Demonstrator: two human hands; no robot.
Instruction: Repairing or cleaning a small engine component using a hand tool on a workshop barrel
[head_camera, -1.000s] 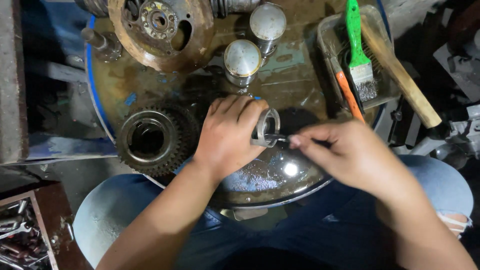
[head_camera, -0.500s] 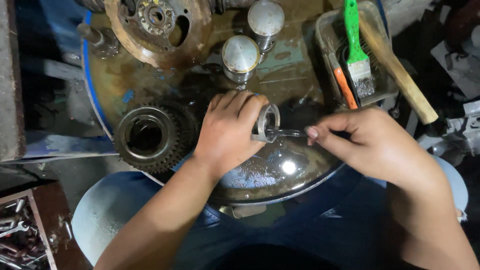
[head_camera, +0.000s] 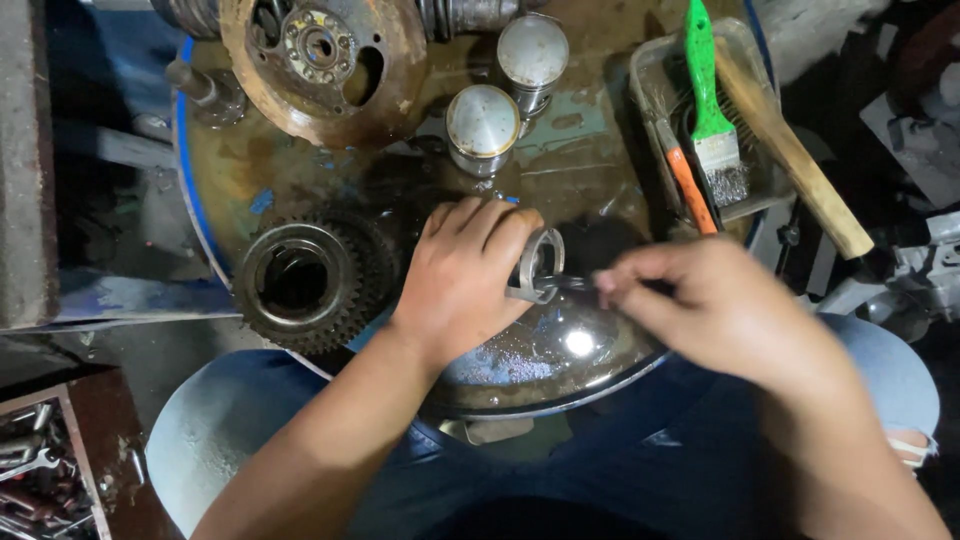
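At frame centre, the left hand (head_camera: 462, 280) grips a small grey metal ring part (head_camera: 540, 265); the right hand (head_camera: 720, 310) pinches a thin dark tool (head_camera: 578, 284) into it. Better to steady the ring firmly, working above the oily round drum-top bench (head_camera: 590, 140).

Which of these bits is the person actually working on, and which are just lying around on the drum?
In hand:
left hand grips the metal ring part
right hand holds a thin tool to it

Lying about:
gear
rusty disc
two pistons
green brush in tray
wooden handle
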